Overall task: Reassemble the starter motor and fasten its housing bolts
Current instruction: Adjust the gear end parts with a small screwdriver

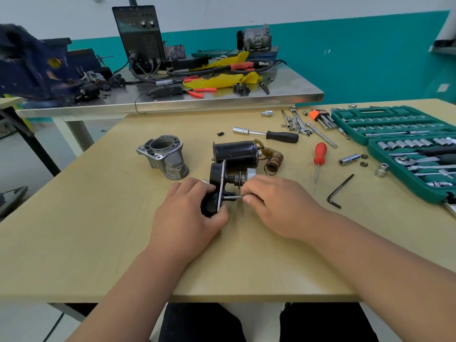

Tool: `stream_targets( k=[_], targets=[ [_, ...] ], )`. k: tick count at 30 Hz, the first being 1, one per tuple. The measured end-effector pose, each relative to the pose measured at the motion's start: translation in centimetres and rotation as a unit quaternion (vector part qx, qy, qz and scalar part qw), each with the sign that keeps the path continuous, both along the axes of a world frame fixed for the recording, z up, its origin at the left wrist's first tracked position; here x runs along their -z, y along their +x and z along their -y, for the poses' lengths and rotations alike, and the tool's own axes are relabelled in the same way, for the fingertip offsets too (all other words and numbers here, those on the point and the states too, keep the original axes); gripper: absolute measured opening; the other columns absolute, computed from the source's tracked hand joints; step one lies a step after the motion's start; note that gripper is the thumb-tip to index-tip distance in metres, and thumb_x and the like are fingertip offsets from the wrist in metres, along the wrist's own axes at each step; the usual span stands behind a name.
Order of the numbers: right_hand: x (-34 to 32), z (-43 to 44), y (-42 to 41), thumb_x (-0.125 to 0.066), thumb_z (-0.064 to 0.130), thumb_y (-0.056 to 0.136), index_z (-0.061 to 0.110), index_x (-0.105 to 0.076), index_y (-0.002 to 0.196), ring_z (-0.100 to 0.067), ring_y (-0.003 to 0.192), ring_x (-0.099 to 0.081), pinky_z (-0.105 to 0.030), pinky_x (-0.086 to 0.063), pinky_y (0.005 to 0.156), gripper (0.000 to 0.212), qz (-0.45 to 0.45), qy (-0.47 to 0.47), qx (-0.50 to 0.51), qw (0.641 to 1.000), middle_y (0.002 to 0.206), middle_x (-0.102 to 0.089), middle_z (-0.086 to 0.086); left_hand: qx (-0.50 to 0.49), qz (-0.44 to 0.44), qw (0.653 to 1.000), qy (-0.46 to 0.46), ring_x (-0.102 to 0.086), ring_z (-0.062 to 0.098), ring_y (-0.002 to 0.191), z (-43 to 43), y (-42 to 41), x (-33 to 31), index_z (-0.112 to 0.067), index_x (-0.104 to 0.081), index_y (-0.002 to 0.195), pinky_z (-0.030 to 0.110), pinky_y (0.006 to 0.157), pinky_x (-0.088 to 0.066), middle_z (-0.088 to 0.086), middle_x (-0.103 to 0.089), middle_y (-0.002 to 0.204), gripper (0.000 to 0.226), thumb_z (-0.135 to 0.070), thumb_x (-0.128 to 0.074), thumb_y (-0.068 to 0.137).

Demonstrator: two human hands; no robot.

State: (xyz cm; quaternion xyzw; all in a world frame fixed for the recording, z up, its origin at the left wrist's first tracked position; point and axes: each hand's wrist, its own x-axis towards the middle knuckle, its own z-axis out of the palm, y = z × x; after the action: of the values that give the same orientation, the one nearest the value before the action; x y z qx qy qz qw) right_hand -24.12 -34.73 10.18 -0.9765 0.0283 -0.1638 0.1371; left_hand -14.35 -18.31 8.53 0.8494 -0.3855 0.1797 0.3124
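Hands meet at the middle of the wooden table, both busy on the same small assembly. The left hand is closed around a black end cover with its thin plate, holding it on edge, while the right hand pinches a slim bolt between thumb and fingertips and has its tip at the plate. Just behind the hands sits the shaft and gear part, and beyond it the black motor body lies on its side with a copper coil spring touching its far end. The grey aluminium housing stands well apart to the left, not yet fitted. I would say this is an early step: feeding a long bolt through the end cover, with most of the reassembly left. Next, the bolt needs lining up square with its hole. The red screwdriver and socket set wait to the right.
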Motion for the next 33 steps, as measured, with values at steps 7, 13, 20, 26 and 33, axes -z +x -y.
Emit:
stream_targets(
  k=[7, 13, 20, 26, 33],
  targets=[
    [-1.0, 0.8, 0.7, -0.042, 0.030, 0.100, 0.032, -0.057, 0.093, -0.002, 0.077, -0.049, -0.025, -0.036, 0.064, 0.016, -0.100, 0.042, -0.023, 0.994, 0.081, -0.053, 0.017, 0.003, 0.021, 1.000, -0.003, -0.055, 0.020, 0.093, -0.2, -0.3, -0.2, -0.024, -0.074, 0.100, 0.035, 0.067, -0.052, -0.010, -0.064, 0.096, 0.036, -0.039, -0.059, 0.071],
    [-2.3, 1.1, 1.0, -0.043, 0.031, 0.100, 0.038, -0.051, 0.079, 0.006, 0.062, -0.050, -0.020, -0.029, 0.053, 0.023, -0.154, 0.029, -0.048, 0.987, 0.068, -0.054, 0.014, 0.012, 0.015, 1.000, -0.011, -0.054, 0.022, 0.095, -0.3, -0.5, 0.0, -0.024, -0.074, 0.104, 0.037, 0.072, -0.052, -0.008, -0.063, 0.099, 0.030, -0.032, -0.070, 0.075],
    [-2.0, 0.2, 1.1, -0.034, 0.035, 0.102, 0.024, -0.041, 0.104, -0.016, 0.060, -0.045, -0.029, -0.039, 0.052, 0.012, -0.082, -0.261, -0.045, 0.961, 0.067, -0.037, 0.009, 0.005, 0.020, 1.000, -0.022, -0.055, 0.021, 0.095, -0.2, -0.7, 0.1, -0.024, -0.073, 0.105, 0.034, 0.069, -0.051, -0.008, -0.062, 0.097, 0.037, -0.038, -0.059, 0.073],
    [-2.1, -0.7, 1.4, -0.047, 0.017, 0.098, 0.023, -0.049, 0.100, -0.016, 0.076, -0.046, -0.030, -0.038, 0.065, 0.007, -0.053, -0.277, -0.036, 0.959, 0.089, -0.048, 0.005, 0.006, 0.024, 0.999, -0.022, -0.055, 0.021, 0.093, -0.2, -0.7, 0.2, -0.024, -0.073, 0.106, 0.033, 0.068, -0.050, -0.008, -0.062, 0.096, 0.036, -0.037, -0.061, 0.075],
    [-1.7, -0.8, 1.0, -0.044, 0.019, 0.098, 0.024, -0.051, 0.103, -0.016, 0.073, -0.054, -0.029, -0.040, 0.052, 0.010, -0.090, -0.273, -0.019, 0.958, 0.086, -0.053, 0.006, 0.003, 0.025, 1.000, -0.011, -0.053, 0.022, 0.093, -0.2, -0.7, 0.3, -0.024, -0.073, 0.106, 0.033, 0.067, -0.049, -0.007, -0.062, 0.098, 0.030, -0.032, -0.069, 0.077]
  ],
)
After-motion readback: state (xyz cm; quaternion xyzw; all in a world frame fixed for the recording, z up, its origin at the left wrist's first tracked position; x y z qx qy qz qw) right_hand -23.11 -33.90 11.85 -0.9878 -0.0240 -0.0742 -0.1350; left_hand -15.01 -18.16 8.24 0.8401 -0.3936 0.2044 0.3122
